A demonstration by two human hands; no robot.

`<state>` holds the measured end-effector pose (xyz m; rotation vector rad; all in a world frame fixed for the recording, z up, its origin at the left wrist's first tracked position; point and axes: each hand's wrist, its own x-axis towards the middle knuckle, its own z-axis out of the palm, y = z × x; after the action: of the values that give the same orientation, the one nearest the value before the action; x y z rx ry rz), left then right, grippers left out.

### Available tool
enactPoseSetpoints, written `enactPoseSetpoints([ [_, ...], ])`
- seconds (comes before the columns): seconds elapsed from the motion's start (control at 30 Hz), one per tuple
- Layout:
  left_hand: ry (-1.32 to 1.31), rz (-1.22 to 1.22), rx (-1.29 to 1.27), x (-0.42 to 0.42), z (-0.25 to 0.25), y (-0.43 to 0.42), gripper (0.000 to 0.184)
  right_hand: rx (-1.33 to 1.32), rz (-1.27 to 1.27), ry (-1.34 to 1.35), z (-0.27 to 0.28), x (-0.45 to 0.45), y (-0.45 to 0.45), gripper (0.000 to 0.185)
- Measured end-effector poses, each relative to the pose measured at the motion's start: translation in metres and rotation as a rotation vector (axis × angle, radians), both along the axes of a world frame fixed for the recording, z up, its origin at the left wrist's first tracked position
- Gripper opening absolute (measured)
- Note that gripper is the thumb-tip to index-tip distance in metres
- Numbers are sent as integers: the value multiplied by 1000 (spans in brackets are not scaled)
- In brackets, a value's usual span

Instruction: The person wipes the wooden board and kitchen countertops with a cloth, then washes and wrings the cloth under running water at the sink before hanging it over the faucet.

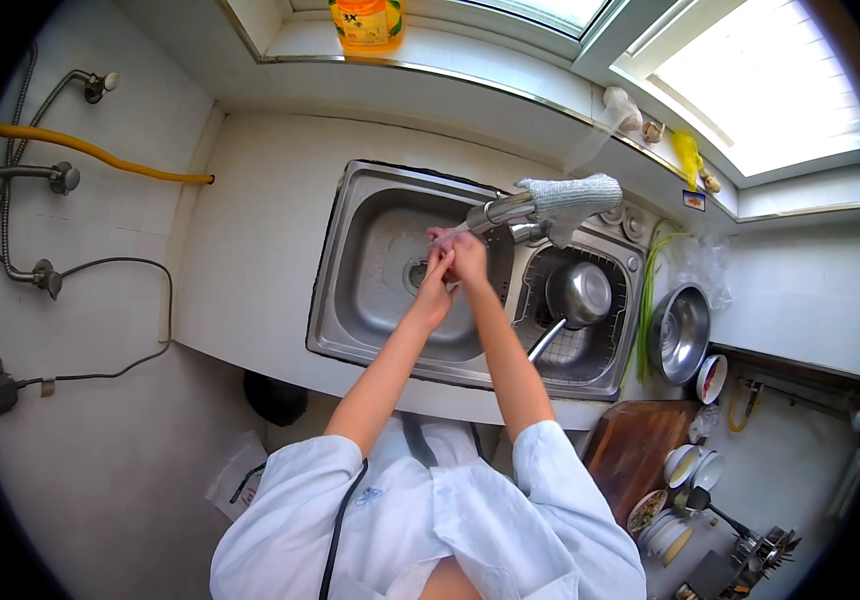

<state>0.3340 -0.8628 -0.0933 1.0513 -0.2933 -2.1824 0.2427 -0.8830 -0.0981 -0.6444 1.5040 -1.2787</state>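
Mid-frame, the left hand (436, 291) and right hand (468, 259) touch by the faucet (497, 212); you can't tell their grip.

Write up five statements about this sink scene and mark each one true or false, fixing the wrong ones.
1. The left hand and right hand are together over the larger basin. True.
2. The metal pot is in the larger basin. False: the metal pot is in the smaller basin.
3. An orange bottle stands on the windowsill. True.
4. The cutting board is left of the sink. False: the cutting board is on the right.
5. A cloth covers part of the faucet. True.
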Motion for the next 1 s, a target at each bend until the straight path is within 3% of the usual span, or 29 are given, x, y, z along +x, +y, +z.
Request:
enactPoseSetpoints([
  [0.1, -182, 208, -166, -19, -21, -12, 65, -112, -97, 193, -13, 41, 35, 30],
  [0.13, -66, 261, 2, -20, -24, -17, 65, -161, -108, 462, -6, 44, 42, 29],
  [0.17, -67, 261, 5, -17, -29, -20, 65, -203, -121, 726, 1, 47, 52, 29],
  [0.27, 3, 107, 64, -11, -45, -40, 37, -55, -32, 536, 35, 48, 69, 35],
  [0.3, 6, 107, 63, -12, -37, -40, 37, -56, -32, 539, 40, 42, 70, 35],
  [0.37, 303, 194, 234, -9, -13, -36, 36, 2, 7, 604, 45, 35, 74, 36],
  [0.4, 302, 191, 233, -11, -32, -32, 36, 1, 4, 603, 42, 40, 72, 36],
  [0.47, 312, -10, -285, -19, -88, -27, 43, -172, -251, 1208, 25, 52, 59, 31],
  [0.5, 308, -6, -285, -14, -89, -24, 43, -173, -246, 1204, 2, 53, 57, 31],
  [0.57, 233, 82, 111, -3, -90, -23, 42, -151, -152, 745, -48, 51, 45, 36],
  [0.6, 227, 84, 116, -5, -74, -15, 42, -146, -149, 740, -40, 48, 42, 36],
  [0.67, -235, 72, -61, -14, -13, -8, 39, -41, -348, 872, -2, 39, 24, 33],
  [0.7, -246, 75, -63, -10, 1, -8, 39, -42, -346, 860, 9, 37, 20, 33],
  [0.77, -428, 46, -69, -10, 16, -10, 37, 106, -104, 583, 22, 24, 12, 36],
  [0.8, -543, -27, -183, -8, 12, -12, 37, 162, -91, 577, 17, 19, 8, 40],
  [0.93, -558, -35, -205, -5, 8, -14, 39, 318, -50, 481, -7, 3, -3, 31],
  [1.0, -372, -5, -100, 5, 2, -17, 40, 194, -219, -203, -21, -2, -7, 28],
])
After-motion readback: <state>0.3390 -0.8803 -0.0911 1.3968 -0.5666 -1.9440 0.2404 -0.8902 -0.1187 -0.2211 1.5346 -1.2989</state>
